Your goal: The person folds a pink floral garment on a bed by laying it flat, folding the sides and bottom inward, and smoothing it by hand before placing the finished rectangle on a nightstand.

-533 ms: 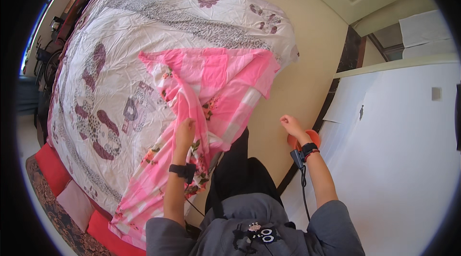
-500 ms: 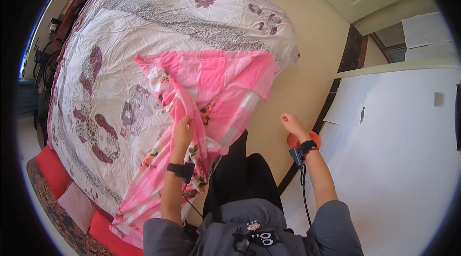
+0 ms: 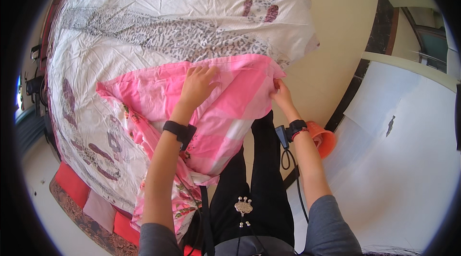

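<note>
A large pink cloth [image 3: 163, 85] with white checks and flower prints lies bunched and partly spread along the near side of the bed. Its far edge runs nearly straight, and part of it hangs over the bed's side by my legs. My left hand [image 3: 198, 85] rests on the cloth by the far edge, fingers stretched out and apart. At the right corner, my right hand [image 3: 282, 94] pinches the cloth's edge between thumb and fingers. Both wrists wear black bands with cables. The cloth's lower end, partly behind my left arm, lies crumpled.
The bed [image 3: 96, 64] has a white cover with purple and leopard patterns. An orange bucket [image 3: 326, 142] stands on the floor beside my right forearm, by a white panel [image 3: 408, 136]. Red and pale cushions [image 3: 98, 210] line a sofa at lower left.
My right hand has come left from the air beside the bed onto the cloth's right corner. The left hand has let go of the bunched folds and moved up the cloth, which lies more spread out.
</note>
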The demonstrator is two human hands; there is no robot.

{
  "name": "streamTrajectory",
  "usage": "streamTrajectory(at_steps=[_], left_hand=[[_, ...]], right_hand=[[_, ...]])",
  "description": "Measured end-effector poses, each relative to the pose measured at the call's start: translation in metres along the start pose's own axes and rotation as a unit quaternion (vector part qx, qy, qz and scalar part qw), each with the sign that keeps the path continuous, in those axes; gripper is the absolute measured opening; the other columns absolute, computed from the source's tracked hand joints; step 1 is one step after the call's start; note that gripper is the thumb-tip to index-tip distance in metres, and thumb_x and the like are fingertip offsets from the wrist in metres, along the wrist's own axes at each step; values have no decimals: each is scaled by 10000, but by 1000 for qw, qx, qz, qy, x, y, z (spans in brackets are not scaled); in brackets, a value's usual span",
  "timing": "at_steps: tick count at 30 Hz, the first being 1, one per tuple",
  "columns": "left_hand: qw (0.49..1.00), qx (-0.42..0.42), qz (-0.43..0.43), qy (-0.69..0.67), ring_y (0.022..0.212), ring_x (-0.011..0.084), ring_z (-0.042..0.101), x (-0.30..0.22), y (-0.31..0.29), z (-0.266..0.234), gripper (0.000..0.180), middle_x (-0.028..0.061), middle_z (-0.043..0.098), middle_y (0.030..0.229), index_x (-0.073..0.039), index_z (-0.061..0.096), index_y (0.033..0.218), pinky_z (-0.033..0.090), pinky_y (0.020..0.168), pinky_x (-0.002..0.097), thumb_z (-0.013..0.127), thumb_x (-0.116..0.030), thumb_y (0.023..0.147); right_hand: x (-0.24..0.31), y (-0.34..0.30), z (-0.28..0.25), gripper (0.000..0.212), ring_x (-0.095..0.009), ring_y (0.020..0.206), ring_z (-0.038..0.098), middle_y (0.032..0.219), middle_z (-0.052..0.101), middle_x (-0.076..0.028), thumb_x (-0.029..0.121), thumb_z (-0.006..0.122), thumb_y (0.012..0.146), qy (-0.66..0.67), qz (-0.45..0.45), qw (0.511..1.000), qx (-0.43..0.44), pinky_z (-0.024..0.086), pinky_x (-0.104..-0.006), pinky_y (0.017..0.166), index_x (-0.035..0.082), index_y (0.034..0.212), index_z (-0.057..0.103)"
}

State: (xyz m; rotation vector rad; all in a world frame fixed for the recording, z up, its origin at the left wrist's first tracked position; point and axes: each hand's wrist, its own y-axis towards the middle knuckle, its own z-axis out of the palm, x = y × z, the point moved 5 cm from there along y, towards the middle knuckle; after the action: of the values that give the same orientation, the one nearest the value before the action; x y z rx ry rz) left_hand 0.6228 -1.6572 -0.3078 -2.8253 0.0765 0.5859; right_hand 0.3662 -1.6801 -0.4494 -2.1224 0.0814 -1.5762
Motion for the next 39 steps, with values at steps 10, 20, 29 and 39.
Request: streamTrajectory(at_steps=[10,20,29,39], left_hand=[[998,-7,-8,61,827,273,526,16,-2,-3,242,82,548,773,-90,530,852,409,714,391,641,-197,666],[978,-100,-119,136,560,267,522,41,13,-85,141,51,492,718,-101,526,781,408,480,351,628,-179,722],[952,-296,-75,15,533,259,504,1,0,-89,126,66,457,667,-91,526,710,397,461,350,644,-133,699],[962,-235,-138,17,582,232,538,68,-5,-53,257,38,494,671,-100,467,733,442,512,339,604,-317,723]], right_hand=[[-34,13,-63,88,-311,737,564,734,593,-139,70,550,664,-394,-113,904,125,439,-390,652,60,734,604],[-8,62,-70,130,-358,664,571,650,583,-165,43,523,710,-150,-82,985,10,457,-420,608,45,832,569],[8,37,-77,273,-356,627,578,675,577,-200,5,489,697,-297,-100,943,111,437,-405,532,23,960,557],[59,-11,-136,205,-401,765,527,814,555,-237,28,455,787,-487,-124,834,228,405,-461,649,-27,979,500]])
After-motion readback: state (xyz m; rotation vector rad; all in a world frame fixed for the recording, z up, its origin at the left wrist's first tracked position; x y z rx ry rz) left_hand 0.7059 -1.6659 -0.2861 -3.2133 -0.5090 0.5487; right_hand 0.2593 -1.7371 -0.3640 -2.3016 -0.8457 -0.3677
